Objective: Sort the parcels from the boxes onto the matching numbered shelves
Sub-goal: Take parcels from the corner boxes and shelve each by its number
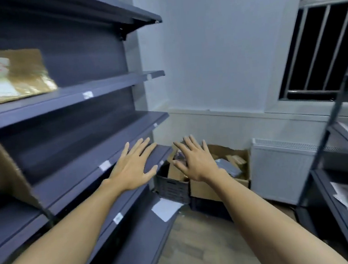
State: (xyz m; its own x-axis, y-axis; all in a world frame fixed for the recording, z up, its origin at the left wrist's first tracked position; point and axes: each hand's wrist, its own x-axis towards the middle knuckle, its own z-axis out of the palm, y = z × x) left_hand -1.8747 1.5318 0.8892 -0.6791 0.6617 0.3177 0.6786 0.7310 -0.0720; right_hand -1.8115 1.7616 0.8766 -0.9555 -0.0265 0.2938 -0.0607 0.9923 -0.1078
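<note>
Both hands are spread, fingers straight and fanned apart, palms down, and neither holds anything. As I see it through the head camera, my left hand (133,166) is stretched out over the front edge of a lower board of the dark shelf unit (59,96); I cannot tell whether it touches the board. My right hand (195,161) reaches out beside it, the two hands near each other but apart.

Beyond the right hand, on the floor in the corner, stands an open cardboard box (204,189) with a dark crate (172,187) just beside it on its left. The right hand overlaps both in the view but sits well above them. A grey parcel (228,166) lies inside the cardboard box, past my fingertips to the right.

One brown parcel (10,75) already lies on an upper shelf at far left, well apart from either hand. Small white labels (87,94) are stuck to the shelf edges, too blurred for me to read. A white sheet (165,208) lies on the lowest board.
</note>
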